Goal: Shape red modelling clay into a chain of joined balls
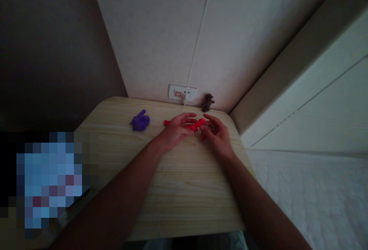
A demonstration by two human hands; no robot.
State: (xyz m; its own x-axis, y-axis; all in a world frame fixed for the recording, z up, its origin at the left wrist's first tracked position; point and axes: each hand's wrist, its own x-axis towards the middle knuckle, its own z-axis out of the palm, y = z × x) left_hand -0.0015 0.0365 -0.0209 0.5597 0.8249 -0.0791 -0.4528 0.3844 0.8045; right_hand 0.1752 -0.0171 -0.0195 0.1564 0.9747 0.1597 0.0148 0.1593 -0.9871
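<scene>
From where I stand: red lumps [197,124] at the far part of the table [186,188], between both hands. Left hand [177,128] curved around them; right hand [217,134] bent, fingers at them. Whether either pinches: cannot tell. Purple toy [140,122] left; brown toy [207,103] by the wall [161,50].

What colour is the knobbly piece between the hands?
The knobbly piece is bright red; it shows in the head view, the only one.

Both hands [174,132] are bare, and so are the long arms [120,190]. Pale blue-green cloth [237,241] peeks out, blurry, at the bottom of the frame.
</scene>
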